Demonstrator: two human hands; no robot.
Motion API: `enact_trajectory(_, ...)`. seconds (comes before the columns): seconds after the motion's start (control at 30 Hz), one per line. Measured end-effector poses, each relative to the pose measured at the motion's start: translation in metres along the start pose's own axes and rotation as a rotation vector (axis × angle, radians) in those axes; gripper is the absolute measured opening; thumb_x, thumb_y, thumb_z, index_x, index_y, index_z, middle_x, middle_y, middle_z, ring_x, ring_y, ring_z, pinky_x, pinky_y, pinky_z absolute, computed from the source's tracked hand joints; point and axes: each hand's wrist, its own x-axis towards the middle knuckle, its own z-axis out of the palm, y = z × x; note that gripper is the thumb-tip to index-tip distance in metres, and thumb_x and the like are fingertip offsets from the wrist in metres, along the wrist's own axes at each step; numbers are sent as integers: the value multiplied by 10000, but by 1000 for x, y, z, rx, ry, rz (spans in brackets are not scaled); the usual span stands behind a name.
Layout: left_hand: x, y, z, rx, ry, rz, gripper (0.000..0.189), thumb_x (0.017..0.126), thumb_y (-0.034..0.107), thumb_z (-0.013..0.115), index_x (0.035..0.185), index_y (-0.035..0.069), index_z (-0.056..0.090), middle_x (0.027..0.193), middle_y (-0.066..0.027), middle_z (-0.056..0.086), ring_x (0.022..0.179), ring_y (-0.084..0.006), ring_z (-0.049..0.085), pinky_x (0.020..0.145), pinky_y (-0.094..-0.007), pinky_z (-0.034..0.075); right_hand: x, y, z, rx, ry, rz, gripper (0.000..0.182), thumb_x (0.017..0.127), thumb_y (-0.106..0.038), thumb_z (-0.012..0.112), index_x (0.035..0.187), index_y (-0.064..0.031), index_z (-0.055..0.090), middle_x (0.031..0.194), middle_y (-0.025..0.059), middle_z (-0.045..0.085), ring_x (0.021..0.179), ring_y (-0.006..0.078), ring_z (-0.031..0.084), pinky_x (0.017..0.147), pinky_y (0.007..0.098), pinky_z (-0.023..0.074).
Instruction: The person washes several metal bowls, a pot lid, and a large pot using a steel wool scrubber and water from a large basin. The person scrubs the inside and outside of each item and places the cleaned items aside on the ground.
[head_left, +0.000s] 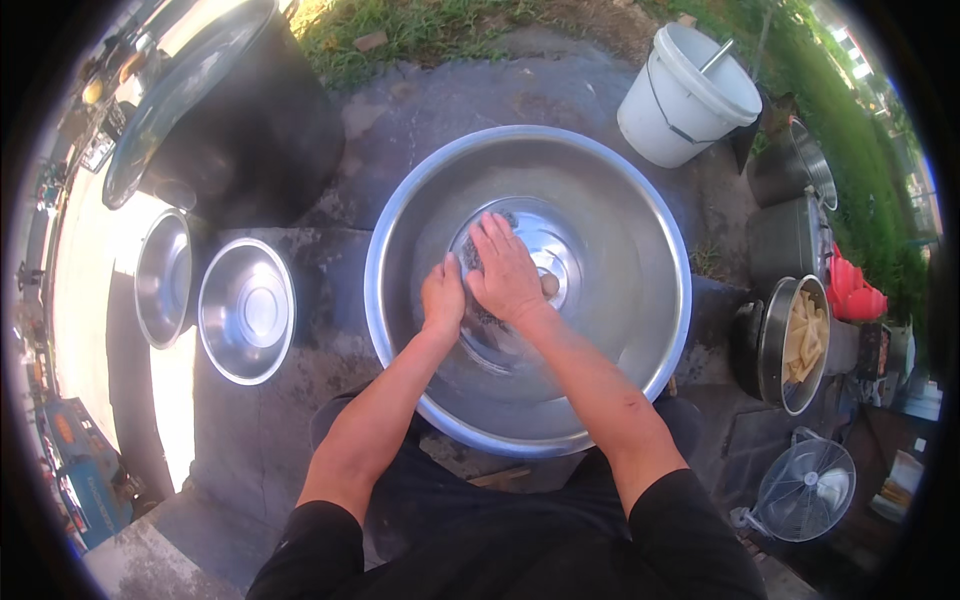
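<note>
A wide stainless steel basin (630, 225) stands in front of me, between my knees. Both hands are inside it, left of its centre. My right hand (501, 266) lies palm down with its fingers stretched out, over some dark grey speckled material (472, 259) on the basin's bottom. Close beside it, my left hand (442, 294) is turned on edge with the thumb up; its fingers are mostly hidden. I cannot tell whether either hand grips the grey material. Just right of my right hand rests a small round brown object (550, 285).
Two smaller metal bowls (247, 311) sit at left, below a large dark drum (255, 127). A white bucket (675, 97) with a metal handle sticking out stands at upper right. Along the right are metal pots, a pot with pale yellow pieces (806, 337) and a fan (806, 484).
</note>
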Motion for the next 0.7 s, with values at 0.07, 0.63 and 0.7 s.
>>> enact_trajectory(0.07,-1,-2,4,-36,16,32,498,1001,388,432,1007,-68,630,887,-156,656,827,-211,599,774,-361,461,26,41,2,-20,25,294,562,837,-220,514,1338,24,447,1412,252,412,1344,393,352,1092,459,327)
enact_trajectory(0.63,-13,19,0,-75,39,39,423,1018,349,435,953,-31,610,827,-46,577,773,-133,500,744,-325,434,18,123,-26,411,-72,480,520,828,-199,525,1306,4,520,1376,199,491,1299,367,427,1089,433,337)
enact_trajectory(0.7,0,5,-7,-101,16,-39,424,1018,363,440,988,-26,607,891,-53,577,827,-139,507,775,-315,431,-16,129,-14,356,40,505,510,823,-185,523,1293,14,520,1375,216,483,1298,379,422,1093,442,329)
